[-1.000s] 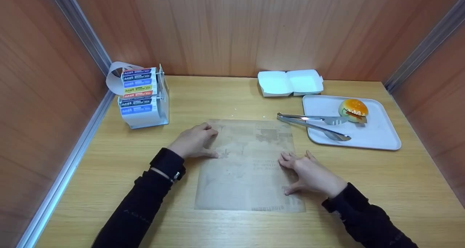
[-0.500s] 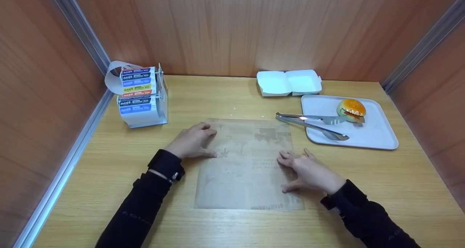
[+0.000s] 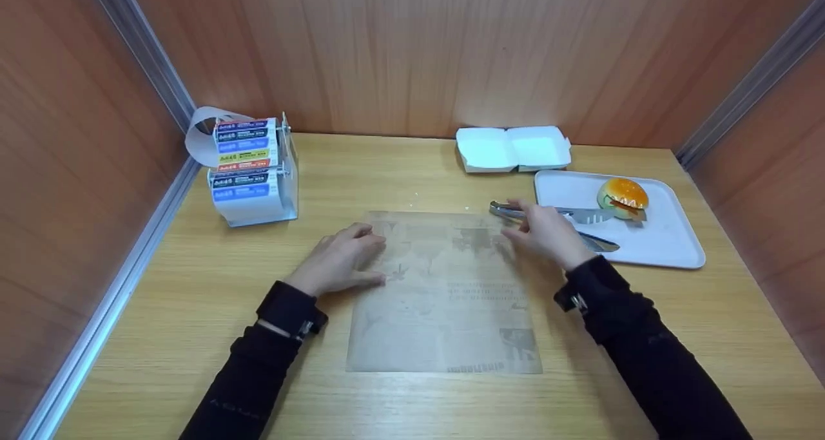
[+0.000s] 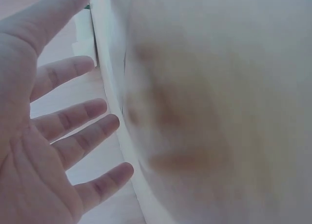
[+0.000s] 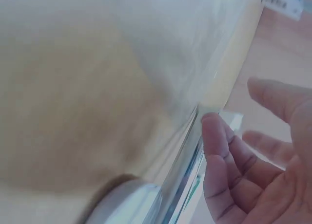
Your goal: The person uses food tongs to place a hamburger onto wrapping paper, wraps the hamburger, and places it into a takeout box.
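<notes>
A thin sheet of printed brown wrapping paper [image 3: 432, 311] lies flat on the table. Over its left edge is my left hand [image 3: 338, 259], fingers spread and extended. In the left wrist view the left hand [image 4: 44, 117] holds nothing. My right hand [image 3: 551, 230] hovers over the metal tongs [image 3: 506, 211], beside the sheet's upper right corner, and covers part of them. The right wrist view shows the right hand [image 5: 258, 175] with thumb and fingers apart, close to the shiny tongs [image 5: 183, 185]. The tongs' ends rest on a white tray [image 3: 670, 234].
A toy-like burger [image 3: 623, 198] sits on the tray. Behind it stands an opened white takeaway box [image 3: 514, 149]. At the back left is a dispenser [image 3: 251, 169] with several coloured label rolls. Wooden walls [image 3: 412, 53] enclose the table on the sides and back.
My right hand has left the sheet's right edge and moved up and away, to the tongs. The left hand stays nearly in place at the left edge.
</notes>
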Tool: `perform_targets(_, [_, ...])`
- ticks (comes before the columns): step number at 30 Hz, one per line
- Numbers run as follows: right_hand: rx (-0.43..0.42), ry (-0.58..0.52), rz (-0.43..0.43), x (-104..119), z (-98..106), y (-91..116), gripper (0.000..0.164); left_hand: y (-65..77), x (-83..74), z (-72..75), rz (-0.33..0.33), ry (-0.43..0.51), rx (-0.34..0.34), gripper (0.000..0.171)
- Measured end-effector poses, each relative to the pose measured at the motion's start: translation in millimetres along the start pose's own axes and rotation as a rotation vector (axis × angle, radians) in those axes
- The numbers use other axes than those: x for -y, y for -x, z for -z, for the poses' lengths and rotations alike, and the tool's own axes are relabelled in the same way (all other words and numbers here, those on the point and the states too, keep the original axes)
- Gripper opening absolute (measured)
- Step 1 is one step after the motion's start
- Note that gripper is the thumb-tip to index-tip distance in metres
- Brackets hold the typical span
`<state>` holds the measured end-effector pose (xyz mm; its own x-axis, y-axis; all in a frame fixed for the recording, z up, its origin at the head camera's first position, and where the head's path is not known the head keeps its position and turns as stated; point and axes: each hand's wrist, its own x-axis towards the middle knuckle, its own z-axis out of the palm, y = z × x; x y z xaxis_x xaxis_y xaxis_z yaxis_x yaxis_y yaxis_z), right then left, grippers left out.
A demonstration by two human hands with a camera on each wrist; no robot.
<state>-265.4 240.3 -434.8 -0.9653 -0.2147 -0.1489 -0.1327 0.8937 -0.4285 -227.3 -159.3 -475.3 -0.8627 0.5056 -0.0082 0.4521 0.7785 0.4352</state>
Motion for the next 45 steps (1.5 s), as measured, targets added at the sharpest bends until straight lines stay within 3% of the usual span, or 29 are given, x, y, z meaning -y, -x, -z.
perform_targets(6, [0.014, 0.040, -0.051, -7.2, 2.0, -23.8, 0.073, 2.7, -5.1, -2.4, -0.028, 0.012, -0.032, 0.071])
perform_targets(14, [0.114, -0.084, -0.141, -11.8, 0.3, -33.3, 0.064, 2.4, -10.6, -2.5, -0.027, 0.055, -0.020, 0.071])
perform_targets(20, [0.088, -0.149, -0.176, -12.0, -2.7, -36.3, 0.063, 4.5, -8.8, -3.0, -0.018, 0.047, -0.011, 0.073])
perform_targets(24, [0.036, -0.154, -0.165, -12.1, -9.3, -38.5, 0.053, 6.6, -6.7, -4.8, -0.008, 0.052, 0.005, 0.074])
perform_targets(31, [-0.020, -0.071, -0.161, -10.4, -12.5, -32.1, 0.036, 7.0, -6.9, -6.7, -0.012, 0.057, 0.009, 0.071])
perform_targets(35, [-0.015, -0.048, -0.176, -8.4, -8.5, -25.1, 0.035, 5.8, -7.7, -6.7, -0.017, 0.046, 0.009, 0.070])
perform_targets(45, [-0.045, 0.024, -0.087, -14.4, 4.3, -6.1, 0.036, 3.0, -8.4, -6.1, -0.010, 0.066, 0.012, 0.068])
